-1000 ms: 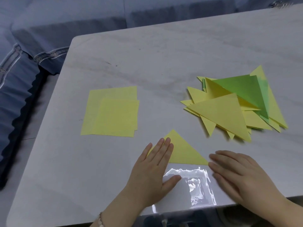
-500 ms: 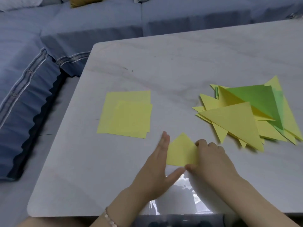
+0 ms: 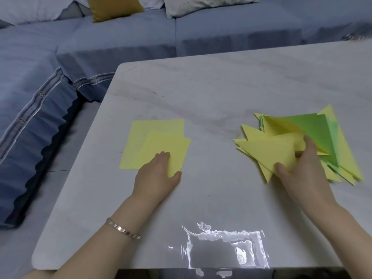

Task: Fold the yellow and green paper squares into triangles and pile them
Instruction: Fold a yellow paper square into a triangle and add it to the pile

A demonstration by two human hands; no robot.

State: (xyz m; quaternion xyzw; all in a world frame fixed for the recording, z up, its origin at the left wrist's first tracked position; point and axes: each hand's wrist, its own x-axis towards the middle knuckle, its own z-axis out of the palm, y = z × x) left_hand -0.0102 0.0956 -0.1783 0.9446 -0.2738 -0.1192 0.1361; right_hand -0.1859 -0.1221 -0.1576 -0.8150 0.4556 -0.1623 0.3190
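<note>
A small stack of flat yellow paper squares (image 3: 157, 129) lies at the table's left middle, its top square (image 3: 173, 143) turned slightly askew. My left hand (image 3: 155, 174) rests on that top square's near corner, fingers on the sheet and thumb at its edge. On the right sits the pile of folded triangles (image 3: 342, 150), mostly yellow, with a green triangle (image 3: 318, 129) among them. My right hand (image 3: 304, 168) grips a folded yellow triangle (image 3: 269, 150) on top of the pile, thumb on its near corner and fingers curled over its right side.
The pale marble table (image 3: 211, 93) has a rounded far-left corner. A bright reflection (image 3: 221, 248) shines near its front edge. A blue sofa (image 3: 120, 37) with a mustard cushion (image 3: 114, 7) wraps round the far and left sides.
The folded yellow triangle left the table's front middle: my right hand carried it onto the pile. My left hand moved left onto the squares. The camera tilted up.
</note>
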